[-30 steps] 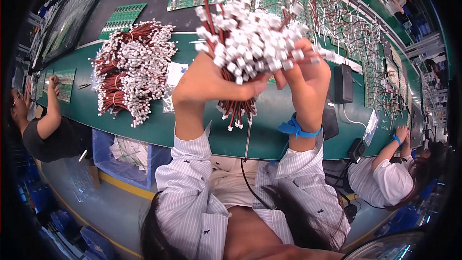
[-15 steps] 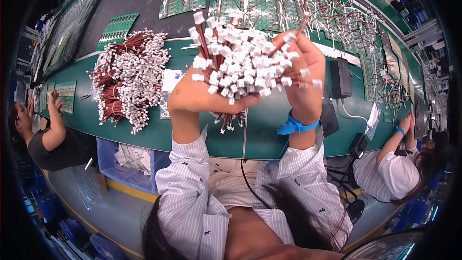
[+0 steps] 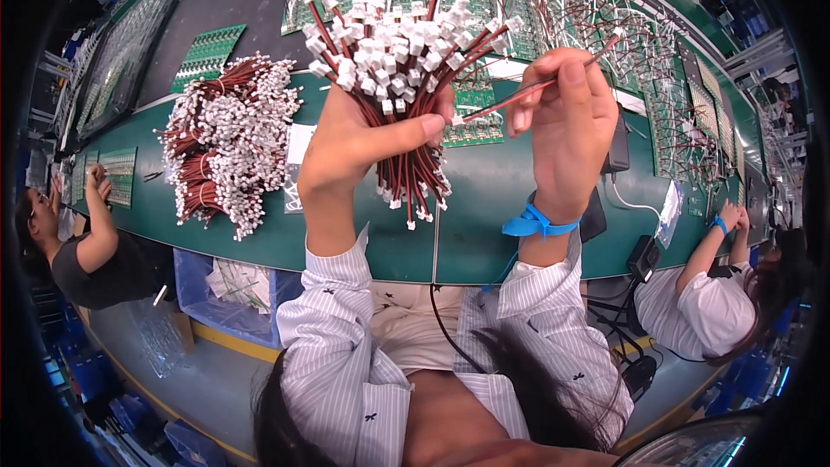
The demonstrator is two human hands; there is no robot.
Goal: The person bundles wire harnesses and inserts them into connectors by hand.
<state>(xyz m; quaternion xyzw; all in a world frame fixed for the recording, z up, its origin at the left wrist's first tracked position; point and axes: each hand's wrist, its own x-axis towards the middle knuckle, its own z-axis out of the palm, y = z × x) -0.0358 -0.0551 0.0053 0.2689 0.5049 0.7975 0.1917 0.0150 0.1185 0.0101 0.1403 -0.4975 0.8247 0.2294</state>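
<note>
A thick bundle of red-and-black wire leads (image 3: 406, 156) with white plug ends stands upright in my left hand (image 3: 350, 138), whose fingers and thumb wrap round its middle. To its right, my right hand (image 3: 571, 130) pinches one single wire lead (image 3: 545, 85) between thumb and fingers. This lead slants up to the right, with a white connector at each end; its lower end is close to my left thumb. A blue strap (image 3: 540, 223) circles my right wrist. Behind the bundle lies a green circuit board (image 3: 478, 112), partly hidden.
Tied bundles of similar leads (image 3: 232, 147) are heaped on the green table (image 3: 346, 251) at left. Wired circuit boards (image 3: 536, 0) fill the far side. A black power adapter (image 3: 616, 145) sits at right. A blue bin (image 3: 226, 294) stands below the edge. Co-workers sit on both sides.
The bundle has tilted from facing me to upright and shifted left. My right hand has come away from it to the right, now with one lead in its fingers.
</note>
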